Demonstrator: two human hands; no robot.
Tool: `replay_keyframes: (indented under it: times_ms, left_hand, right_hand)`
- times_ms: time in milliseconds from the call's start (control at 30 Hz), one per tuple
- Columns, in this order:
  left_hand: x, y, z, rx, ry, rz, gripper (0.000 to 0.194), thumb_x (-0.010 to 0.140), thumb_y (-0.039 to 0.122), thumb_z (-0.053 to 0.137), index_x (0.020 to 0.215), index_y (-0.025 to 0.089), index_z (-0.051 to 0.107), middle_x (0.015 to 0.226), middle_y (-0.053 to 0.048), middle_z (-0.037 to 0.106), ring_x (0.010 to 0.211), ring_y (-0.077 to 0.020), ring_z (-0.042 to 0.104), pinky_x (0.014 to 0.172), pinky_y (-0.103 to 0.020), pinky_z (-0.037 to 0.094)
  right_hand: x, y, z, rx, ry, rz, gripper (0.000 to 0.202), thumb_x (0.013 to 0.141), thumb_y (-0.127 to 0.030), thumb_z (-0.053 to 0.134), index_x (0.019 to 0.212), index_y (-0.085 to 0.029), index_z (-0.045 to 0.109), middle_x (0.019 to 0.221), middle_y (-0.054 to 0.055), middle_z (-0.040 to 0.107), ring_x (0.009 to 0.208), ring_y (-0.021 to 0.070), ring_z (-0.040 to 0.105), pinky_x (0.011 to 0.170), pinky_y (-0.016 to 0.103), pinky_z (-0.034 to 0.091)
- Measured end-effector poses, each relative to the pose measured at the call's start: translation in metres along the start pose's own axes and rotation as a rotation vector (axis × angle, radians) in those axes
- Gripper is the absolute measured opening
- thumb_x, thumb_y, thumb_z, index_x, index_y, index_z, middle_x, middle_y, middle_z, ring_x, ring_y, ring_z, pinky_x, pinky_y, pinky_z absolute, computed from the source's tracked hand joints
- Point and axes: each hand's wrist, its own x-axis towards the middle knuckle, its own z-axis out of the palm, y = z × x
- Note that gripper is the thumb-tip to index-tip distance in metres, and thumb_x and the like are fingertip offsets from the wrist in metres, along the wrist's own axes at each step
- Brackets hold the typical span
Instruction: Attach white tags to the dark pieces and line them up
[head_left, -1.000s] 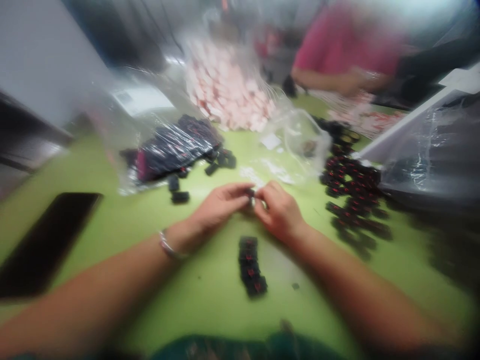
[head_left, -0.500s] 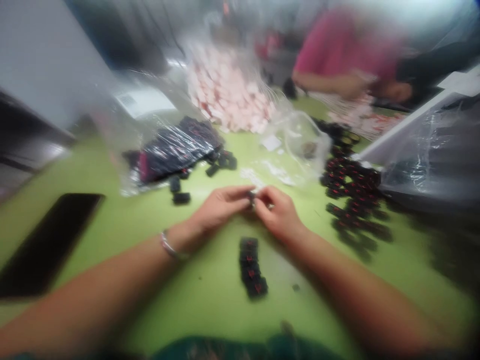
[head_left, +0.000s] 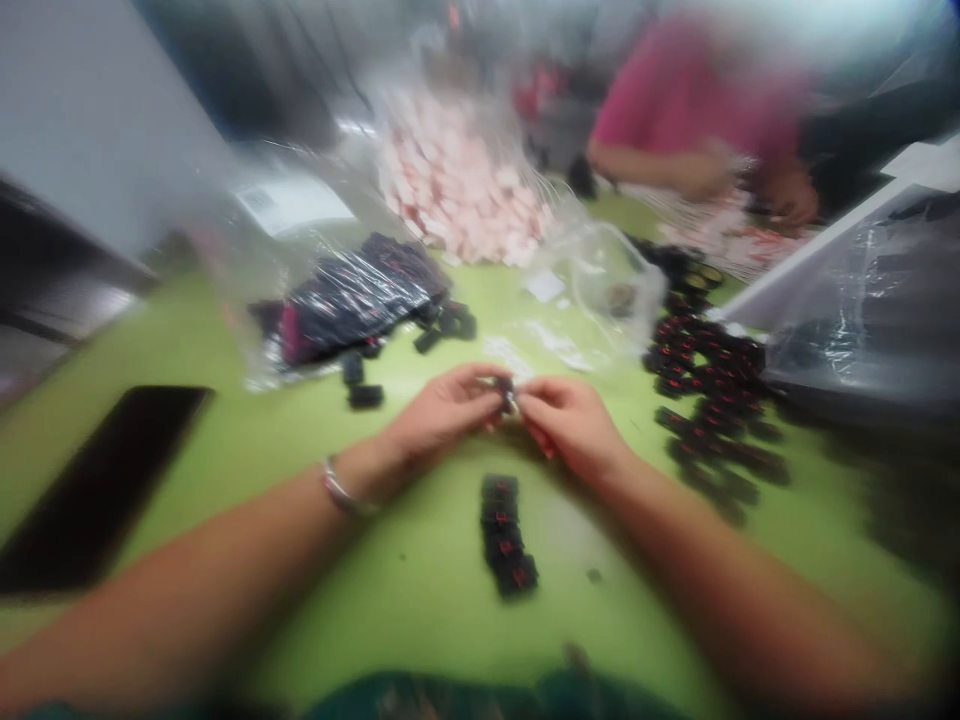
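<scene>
Between finger and thumb, my left hand (head_left: 454, 405) pinches a small black part (head_left: 505, 388), mostly covered by the fingers. My right hand (head_left: 571, 420) is closed in a pinch against the part's right side, where a tiny pale piece (head_left: 513, 405) shows; blur hides its kind. Below the hands, a short column of black blocks with red marks (head_left: 502, 520) lies on the green table (head_left: 420, 620). Small white pieces (head_left: 555, 342) are scattered just beyond my fingers.
A clear bag of black parts (head_left: 360, 285) lies left, with loose black blocks (head_left: 365, 396) before it. A dark flat slab (head_left: 105, 480) rests far left. Red-marked black parts (head_left: 705, 370) pile up right, beside a plastic-covered box (head_left: 862, 290). Across the table, a person in pink (head_left: 697, 110) handles white strands.
My right hand has turned slightly and its fingers have shifted at the black part, showing more of the pale piece. The column of blocks stays put.
</scene>
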Motion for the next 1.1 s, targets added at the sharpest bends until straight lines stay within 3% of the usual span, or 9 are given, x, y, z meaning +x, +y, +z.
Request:
replay_keyframes:
  times_ms: [333,633,833,1100]
  left_hand:
    - [0.0,-0.001,0.0,0.123,-0.016,0.039,0.033,0.074,0.024,0.075,0.104,0.016,0.062,0.085,-0.004,0.071,0.072,-0.013,0.066,0.067,-0.024,0.053]
    - [-0.002,0.0,0.006,0.244,0.019,0.091,0.03,0.073,0.022,0.074,0.1,0.014,0.063,0.086,-0.003,0.069,0.066,-0.0109,0.064,0.067,-0.025,0.054]
    - [-0.004,-0.001,0.012,0.215,0.089,0.075,0.029,0.072,0.02,0.073,0.098,0.012,0.062,0.085,-0.004,0.07,0.068,-0.0113,0.064,0.067,-0.024,0.054]
    - [-0.001,0.002,0.006,0.109,0.02,-0.026,0.034,0.074,0.024,0.075,0.103,0.013,0.06,0.073,-0.003,0.071,0.061,-0.0112,0.064,0.065,-0.026,0.053]
  right_hand:
    - [-0.002,0.001,0.002,-0.008,-0.005,0.023,0.02,0.076,-0.031,0.063,0.066,-0.017,0.054,0.043,-0.007,0.053,0.031,0.0049,0.043,0.032,0.016,0.034]
    - [-0.003,-0.002,0.007,-0.159,0.028,0.033,0.013,0.074,-0.025,0.054,0.064,-0.021,0.046,0.037,-0.009,0.045,0.029,0.0074,0.04,0.031,0.018,0.031]
    - [0.002,0.008,0.013,-0.426,0.217,-0.235,0.013,0.068,-0.019,0.053,0.058,-0.019,0.046,0.051,-0.005,0.049,0.047,0.0076,0.044,0.045,0.02,0.036]
    - [-0.002,0.003,0.007,-0.021,0.012,0.019,0.024,0.078,-0.039,0.058,0.069,-0.02,0.049,0.05,-0.006,0.054,0.031,0.0063,0.043,0.029,0.017,0.032]
